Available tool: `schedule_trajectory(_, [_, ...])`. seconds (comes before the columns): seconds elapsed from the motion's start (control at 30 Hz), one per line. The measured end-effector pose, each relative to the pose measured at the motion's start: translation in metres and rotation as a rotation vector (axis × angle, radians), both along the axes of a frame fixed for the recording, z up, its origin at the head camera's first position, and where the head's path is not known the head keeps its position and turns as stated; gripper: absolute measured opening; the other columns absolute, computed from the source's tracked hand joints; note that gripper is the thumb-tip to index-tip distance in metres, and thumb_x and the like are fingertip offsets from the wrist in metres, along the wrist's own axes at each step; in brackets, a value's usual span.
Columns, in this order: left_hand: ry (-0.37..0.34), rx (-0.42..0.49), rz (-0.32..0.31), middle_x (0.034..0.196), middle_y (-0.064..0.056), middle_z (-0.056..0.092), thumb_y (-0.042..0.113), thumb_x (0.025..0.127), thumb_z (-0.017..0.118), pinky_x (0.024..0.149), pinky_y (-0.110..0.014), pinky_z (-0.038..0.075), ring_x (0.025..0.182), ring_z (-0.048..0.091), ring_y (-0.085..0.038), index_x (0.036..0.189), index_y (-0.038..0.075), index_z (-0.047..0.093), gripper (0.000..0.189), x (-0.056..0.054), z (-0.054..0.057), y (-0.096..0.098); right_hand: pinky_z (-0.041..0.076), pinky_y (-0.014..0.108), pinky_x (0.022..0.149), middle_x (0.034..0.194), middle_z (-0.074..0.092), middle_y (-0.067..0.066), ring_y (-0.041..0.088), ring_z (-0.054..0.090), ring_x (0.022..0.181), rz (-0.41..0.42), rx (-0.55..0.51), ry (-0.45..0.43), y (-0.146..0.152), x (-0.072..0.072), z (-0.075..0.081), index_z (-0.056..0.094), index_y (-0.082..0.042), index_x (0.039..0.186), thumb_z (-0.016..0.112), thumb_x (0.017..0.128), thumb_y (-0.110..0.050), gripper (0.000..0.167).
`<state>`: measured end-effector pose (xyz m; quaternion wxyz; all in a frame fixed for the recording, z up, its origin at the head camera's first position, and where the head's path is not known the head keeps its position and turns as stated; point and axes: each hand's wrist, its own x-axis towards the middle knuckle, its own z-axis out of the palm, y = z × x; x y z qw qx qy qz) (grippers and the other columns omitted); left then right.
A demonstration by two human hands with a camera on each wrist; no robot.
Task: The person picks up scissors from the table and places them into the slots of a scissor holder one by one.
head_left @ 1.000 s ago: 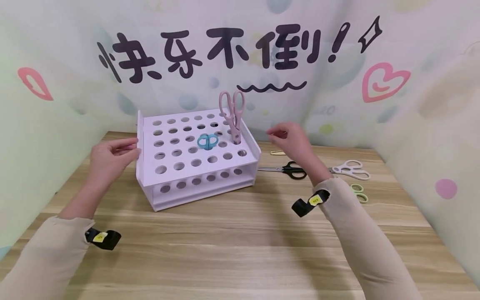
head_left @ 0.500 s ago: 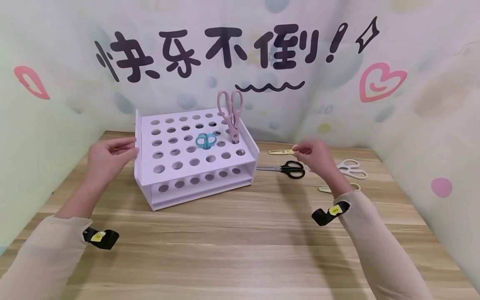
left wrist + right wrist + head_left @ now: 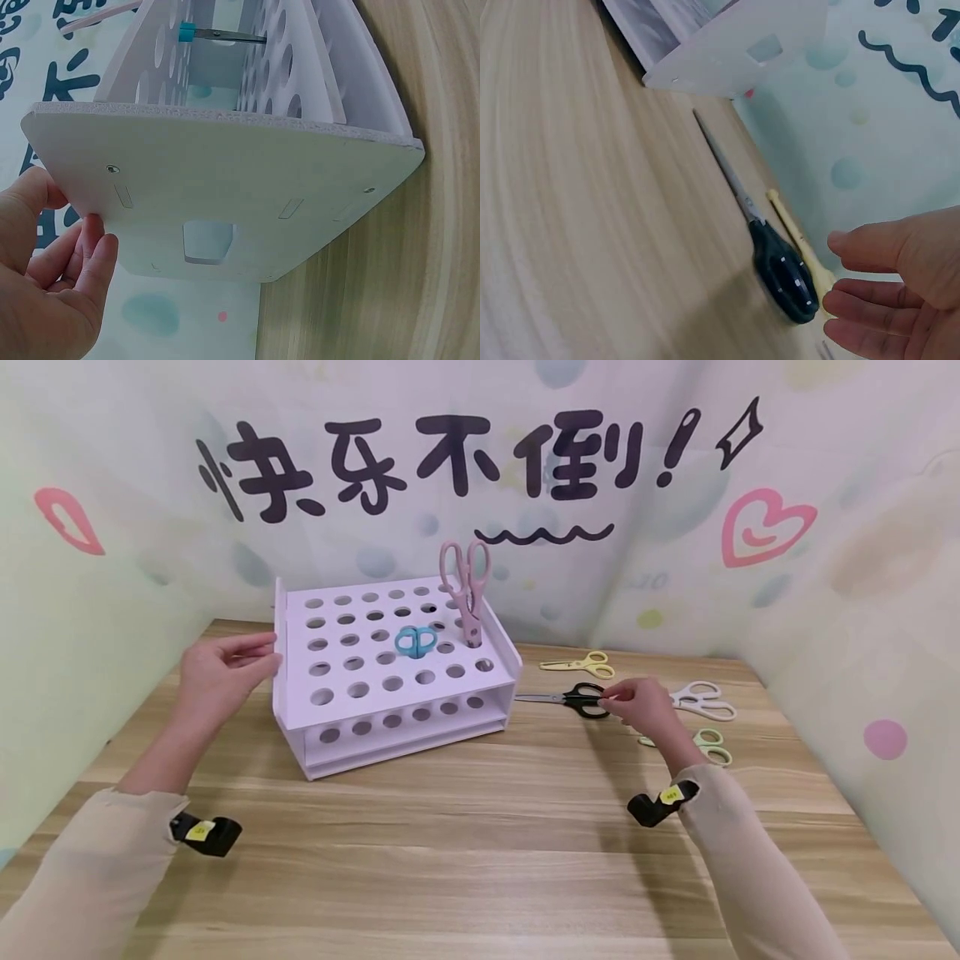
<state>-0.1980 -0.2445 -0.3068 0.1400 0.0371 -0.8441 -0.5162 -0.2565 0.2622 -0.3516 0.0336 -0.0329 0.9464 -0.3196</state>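
A white rack (image 3: 390, 693) with rows of round holes stands on the table. My left hand (image 3: 225, 681) touches its left side panel with thumb and fingertips; in the left wrist view, my left hand (image 3: 64, 262) is at the panel's edge. Blue-handled scissors (image 3: 416, 642) and pink scissors (image 3: 471, 597) stand upright in the rack's holes. My right hand (image 3: 641, 706) is at the handles of black-handled scissors (image 3: 581, 699) lying flat. In the right wrist view, thumb and fingers of my right hand (image 3: 900, 285) are parted beside the black handles (image 3: 784, 277).
Yellow scissors (image 3: 585, 665) lie behind the black pair. White-handled scissors (image 3: 703, 700) and green scissors (image 3: 711, 746) lie to the right, partly behind my right hand. A printed cloth (image 3: 660, 577) hangs at the back of the wooden table (image 3: 450, 860).
My right hand has moved right from beside the rack, passed over the yellow scissors, and come down toward me to the black scissors' handles. My left hand stays at the rack's side.
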Motion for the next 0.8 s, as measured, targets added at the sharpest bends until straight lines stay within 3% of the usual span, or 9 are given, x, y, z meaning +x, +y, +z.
schedule_trajectory(0.3, [0.009, 0.011, -0.008, 0.074, 0.028, 0.055, 0.018, 0.083, 0.064, 0.057, -0.008, 0.044, 0.071, 0.055, 0.012, 0.120, -0.008, 0.056, 0.046, -0.001, -0.001, 0.001, 0.048, 0.041, 0.074, 0.101, 0.061, 0.027, 0.035, 0.058, 0.091, -0.127, 0.026, 0.062, -0.003, 0.004, -0.021, 0.058, 0.009, 0.113, 0.069, 0.082, -0.023, 0.046])
schedule_trajectory(0.8, [0.020, 0.023, -0.004, 0.073, 0.028, 0.056, 0.018, 0.083, 0.065, 0.057, -0.008, 0.044, 0.070, 0.055, 0.011, 0.119, -0.009, 0.056, 0.046, 0.000, 0.000, 0.002, 0.047, 0.040, 0.073, 0.102, 0.059, 0.027, 0.032, 0.057, 0.089, -0.248, 0.010, 0.094, -0.014, 0.004, -0.046, 0.049, 0.012, 0.123, 0.071, 0.080, -0.028, 0.062])
